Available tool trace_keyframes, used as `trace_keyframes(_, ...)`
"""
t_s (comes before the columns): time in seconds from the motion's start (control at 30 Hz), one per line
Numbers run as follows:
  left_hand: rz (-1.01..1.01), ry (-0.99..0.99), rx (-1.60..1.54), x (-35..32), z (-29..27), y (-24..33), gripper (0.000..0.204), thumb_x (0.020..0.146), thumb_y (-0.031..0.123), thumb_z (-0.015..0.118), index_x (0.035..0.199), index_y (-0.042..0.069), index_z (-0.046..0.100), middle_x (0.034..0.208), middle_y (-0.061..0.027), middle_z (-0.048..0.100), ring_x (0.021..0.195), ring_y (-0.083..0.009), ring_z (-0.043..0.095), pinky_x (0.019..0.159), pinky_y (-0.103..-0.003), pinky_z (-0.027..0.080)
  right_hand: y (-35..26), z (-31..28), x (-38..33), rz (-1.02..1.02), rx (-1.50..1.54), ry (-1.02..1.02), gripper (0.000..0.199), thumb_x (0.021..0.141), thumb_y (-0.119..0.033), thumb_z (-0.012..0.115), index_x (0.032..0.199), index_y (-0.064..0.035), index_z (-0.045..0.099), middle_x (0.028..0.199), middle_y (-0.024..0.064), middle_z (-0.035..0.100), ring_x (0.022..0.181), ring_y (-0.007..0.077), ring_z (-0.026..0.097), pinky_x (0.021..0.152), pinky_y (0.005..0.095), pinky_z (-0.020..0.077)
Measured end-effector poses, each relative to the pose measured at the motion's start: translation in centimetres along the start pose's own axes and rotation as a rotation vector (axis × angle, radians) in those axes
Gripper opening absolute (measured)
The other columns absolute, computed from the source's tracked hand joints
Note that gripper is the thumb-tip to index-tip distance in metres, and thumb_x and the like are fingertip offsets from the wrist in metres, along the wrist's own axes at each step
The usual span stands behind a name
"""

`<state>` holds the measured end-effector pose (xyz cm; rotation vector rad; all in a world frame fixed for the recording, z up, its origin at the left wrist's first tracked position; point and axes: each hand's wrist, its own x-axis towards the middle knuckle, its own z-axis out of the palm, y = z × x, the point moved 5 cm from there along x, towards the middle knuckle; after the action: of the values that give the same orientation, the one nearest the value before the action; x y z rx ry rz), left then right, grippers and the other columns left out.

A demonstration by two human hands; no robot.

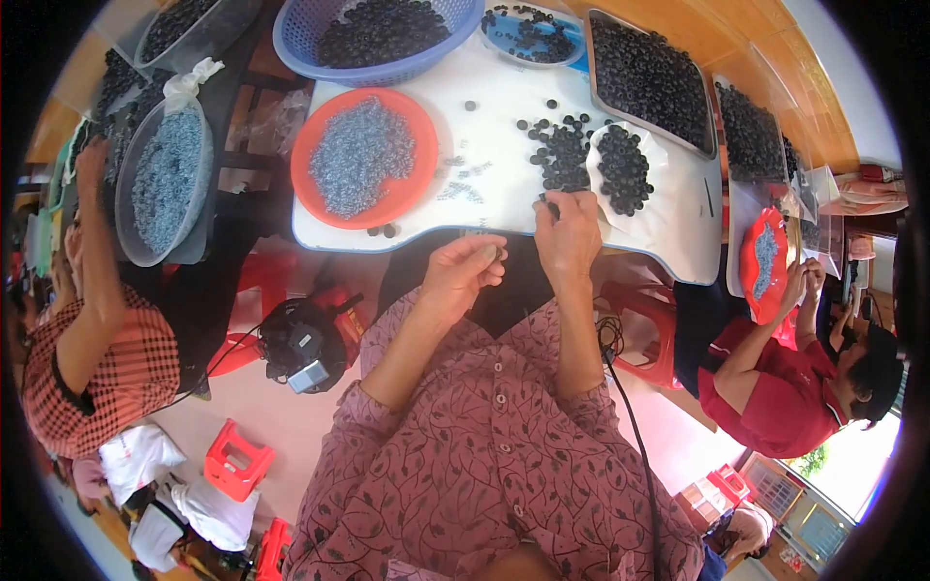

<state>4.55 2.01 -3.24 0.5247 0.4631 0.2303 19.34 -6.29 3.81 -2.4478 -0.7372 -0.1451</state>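
Note:
My left hand [465,275] is closed just in front of the table's near edge, thumb and fingers pinched on something too small to make out. To its right, my right hand [570,237] reaches over the edge, its fingertips pinching what looks like a small black round piece [549,205]. Beyond that hand lies a loose pile of black round pieces [560,155]. A white dish [651,215] beside it holds more of them. An orange-red plate [423,126] at the left is heaped with small clear bluish parts [358,155]. Some similar clear parts [463,179] lie loose on the white tabletop [504,126].
A blue basket [387,72], a blue-white tray [531,58] and a metal tray [712,136] of black pieces line the far side. Co-workers sit left [107,358] and right [775,397]. Red stools [237,460] and a black cable [635,426] are below.

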Motion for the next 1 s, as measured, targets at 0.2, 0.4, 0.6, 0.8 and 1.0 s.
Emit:
trace_keyframes(0.2, 0.001, 0.008, 0.008, -0.1, 0.1, 0.1, 0.021, 0.094, 0.008, 0.06, 0.111, -0.003, 0.065, 0.096, -0.0083, 0.066, 0.075, -0.0117, 0.061, 0.066, -0.025, 0.05, -0.5, 0.3, -0.1, -0.068, -0.031, 0.031, 0.012, 0.079, -0.015, 0.071, 0.087, -0.0065, 0.068, 0.091, 0.0099, 0.055, 0.08, 0.0298, 0.06, 0.066, 0.0413, 0.0478)
trace_keyframes(0.4, 0.002, -0.003, -0.057, -0.1, 0.0, 0.1, 0.022, 0.095, 0.009, 0.059, 0.112, -0.003, 0.063, 0.097, -0.0086, 0.066, 0.076, -0.0123, 0.06, 0.067, -0.026, 0.049, -1.6, 0.0, -0.3, -0.166, -0.021, 0.067, 0.008, 0.081, -0.009, 0.069, 0.088, -0.0057, 0.066, 0.092, 0.0106, 0.056, 0.076, 0.0298, 0.06, 0.064, 0.0398, 0.0483)
trace_keyframes(0.6, 0.011, -0.038, -0.181, 0.1, 0.3, 0.6, 0.023, 0.095, 0.008, 0.059, 0.115, -0.003, 0.062, 0.098, -0.0093, 0.066, 0.079, -0.0132, 0.062, 0.069, -0.026, 0.052, -1.8, 0.6, -1.9, 0.04, 0.632, -0.199, 0.01, 0.083, -0.001, 0.07, 0.091, -0.0019, 0.065, 0.083, 0.0063, 0.065, 0.068, 0.0136, 0.062, 0.061, 0.0252, 0.0489)
trace_keyframes(0.8, 0.076, -0.064, -0.181, 0.0, 0.9, 1.2, 0.024, 0.095, 0.005, 0.058, 0.117, -0.003, 0.062, 0.1, -0.0092, 0.066, 0.081, -0.0135, 0.064, 0.07, -0.026, 0.054, -1.8, 1.4, -3.3, 0.189, 0.999, -0.346, 0.008, 0.085, 0.002, 0.069, 0.092, 0.0023, 0.065, 0.079, 0.0022, 0.068, 0.069, 0.0044, 0.06, 0.063, 0.0194, 0.0491)
trace_keyframes(1.0, 0.105, -0.065, -0.137, -0.2, 1.0, 1.4, 0.023, 0.095, 0.004, 0.058, 0.116, -0.003, 0.062, 0.099, -0.0088, 0.066, 0.08, -0.0127, 0.064, 0.069, -0.025, 0.054, -2.5, 0.5, -3.3, 0.138, 0.865, -0.317, 0.013, 0.085, 0.001, 0.069, 0.098, 0.003, 0.066, 0.082, 0.0044, 0.07, 0.072, 0.0065, 0.063, 0.066, 0.0205, 0.0514)
